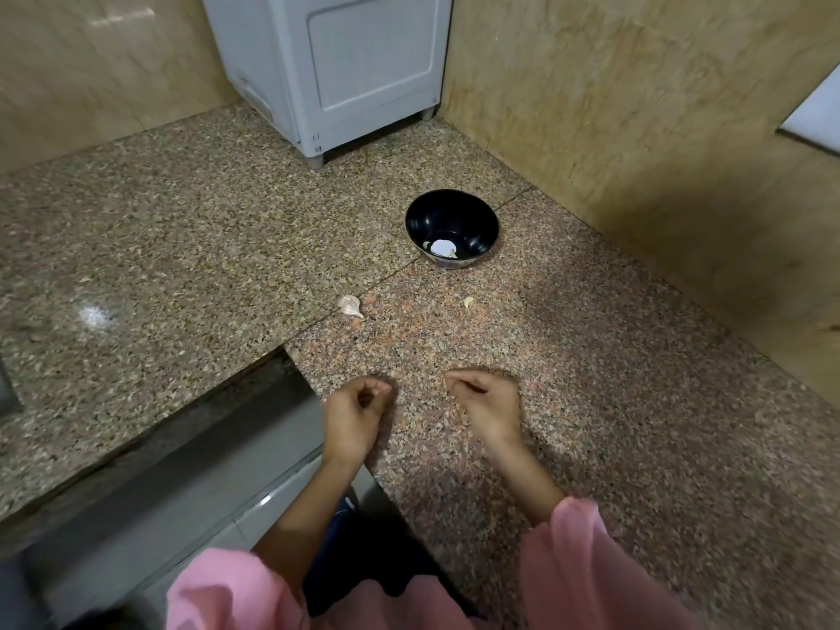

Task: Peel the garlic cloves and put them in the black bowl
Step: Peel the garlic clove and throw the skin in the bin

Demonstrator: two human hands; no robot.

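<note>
**Granite table, one clove unpeeled**

Speckled granite table [182,229] carries everything I am watching. An unpeeled garlic clove [350,306] lies on it, well short of the black bowl [422,211], which already holds a few pale peeled pieces [442,247]. A small pale scrap [468,302] sits off to the clove's right (skin or garlic, I cannot tell). Nearer me, the left hand [352,418] and right hand [488,413] are apart, each grip curled closed with nothing visible inside. My judgement: take the clove next, pinch its pointed tip, split the skin with a thumbnail, and strip it over the table, not the bowl. A white appliance [336,61] stands behind.
</note>
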